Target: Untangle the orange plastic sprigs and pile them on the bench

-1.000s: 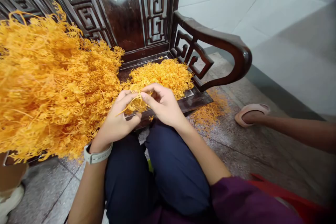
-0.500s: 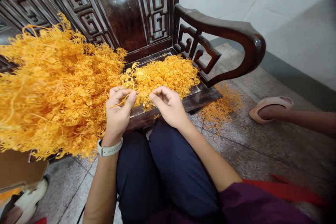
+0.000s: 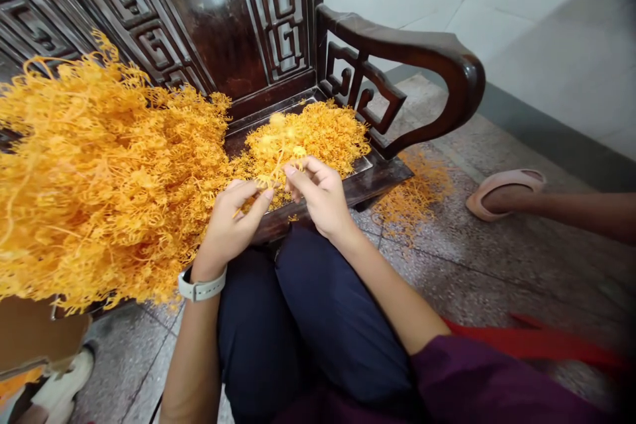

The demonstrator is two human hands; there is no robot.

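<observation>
My left hand (image 3: 231, 228), with a white watch on the wrist, pinches a thin orange plastic strand (image 3: 271, 172) over the front edge of a dark carved wooden chair (image 3: 377, 175). My right hand (image 3: 320, 195) pinches the same tangled orange piece from the right, fingers closed on it. Just beyond the hands a small heap of orange plastic pieces (image 3: 318, 136) lies on the chair seat. A far bigger pile of tangled orange strands (image 3: 99, 172) fills the left of the view.
More orange pieces (image 3: 415, 195) are scattered on the speckled floor by the chair's armrest (image 3: 412, 53). Another person's foot in a pink slipper (image 3: 501, 192) rests at the right. A cardboard box (image 3: 34, 331) and a white shoe (image 3: 59, 387) sit lower left; something red (image 3: 541, 341) lies lower right.
The hands came apart half a second ago and have closed together again on the strand, lifted slightly toward the small heap. The camera view has shifted a little.
</observation>
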